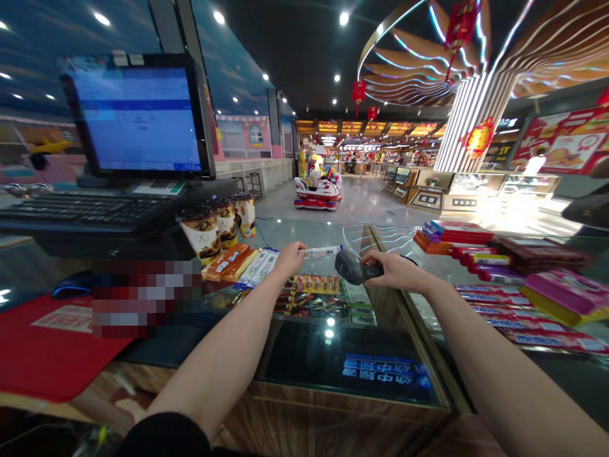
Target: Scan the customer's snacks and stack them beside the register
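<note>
- Hall: wide, brightly lit; a white-and-red ride car [318,189] stands on the floor beyond the counter.
- Counter [304,355]: dark glass top with wood trim, goods displayed beneath the glass. From my remote seat I take it as the whole working area.
- Screen [137,120]: lit blue, at the left; I cannot make out its entries. Keyboard [85,212] in front of it.
- Red mat [47,368]: near left corner, a mouse [71,285] at its far edge.
- Cups [226,219]: three in a row, just right of the keyboard; an orange pack [228,261] lies in front of them.
- Left hand [289,261]: closed in a pinch on one end of the strip, over the counter's middle.
- Right hand [392,270]: wrapped round the handle of the scanner, nose turned left.
- Scanner [353,270]: its head is just beside the strip's free end; contact or gap, I cannot tell.
- Strip [323,252]: thin, pale, printed, stretching from the left fingers towards the scanner. I judge the step in hand to be lining up scanner and print; whether a read has registered, I cannot tell. Next move, in my view, calls for a steady strip, its code squarely facing the scanner's nose, fingers clear of the print.
</note>
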Demonstrator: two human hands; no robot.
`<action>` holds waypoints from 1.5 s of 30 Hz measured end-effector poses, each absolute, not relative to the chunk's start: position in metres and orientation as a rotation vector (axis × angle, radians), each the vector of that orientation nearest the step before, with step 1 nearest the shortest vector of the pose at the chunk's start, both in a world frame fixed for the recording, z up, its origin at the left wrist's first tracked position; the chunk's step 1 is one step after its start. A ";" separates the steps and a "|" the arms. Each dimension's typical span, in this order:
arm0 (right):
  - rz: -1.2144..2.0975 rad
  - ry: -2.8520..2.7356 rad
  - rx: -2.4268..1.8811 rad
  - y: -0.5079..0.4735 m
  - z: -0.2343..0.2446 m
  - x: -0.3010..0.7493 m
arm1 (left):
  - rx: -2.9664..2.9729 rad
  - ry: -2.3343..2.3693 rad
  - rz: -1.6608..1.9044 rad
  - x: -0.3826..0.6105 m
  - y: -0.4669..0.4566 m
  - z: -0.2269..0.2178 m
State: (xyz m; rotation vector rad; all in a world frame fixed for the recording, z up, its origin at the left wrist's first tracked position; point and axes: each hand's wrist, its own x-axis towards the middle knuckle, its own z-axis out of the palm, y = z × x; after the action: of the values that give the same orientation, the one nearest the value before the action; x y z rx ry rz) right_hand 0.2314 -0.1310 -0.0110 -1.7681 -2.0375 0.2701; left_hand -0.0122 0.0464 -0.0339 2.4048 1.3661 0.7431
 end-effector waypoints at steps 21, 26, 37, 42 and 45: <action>0.170 -1.923 -1.771 -0.129 -0.007 0.254 | 2.637 1.502 0.440 -0.023 0.017 -0.018; -0.010 -1.862 -1.836 -0.124 -0.015 0.268 | 2.688 1.514 0.394 -0.028 0.012 -0.015; -0.147 -1.768 -1.911 -0.122 -0.011 0.277 | 2.799 1.241 0.219 -0.043 -0.010 -0.013; -0.148 -1.717 -1.920 -0.126 -0.012 0.269 | 2.896 1.343 0.269 -0.051 -0.030 -0.016; -0.145 -1.732 -1.971 -0.130 -0.012 0.269 | 2.910 1.386 0.300 -0.055 -0.033 -0.021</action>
State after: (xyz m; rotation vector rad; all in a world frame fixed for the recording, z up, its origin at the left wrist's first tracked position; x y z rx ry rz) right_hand 0.2689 -0.1296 -0.0125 -1.9707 -1.7324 -0.1451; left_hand -0.0547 -0.0328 -0.0207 2.9102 1.3863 0.2997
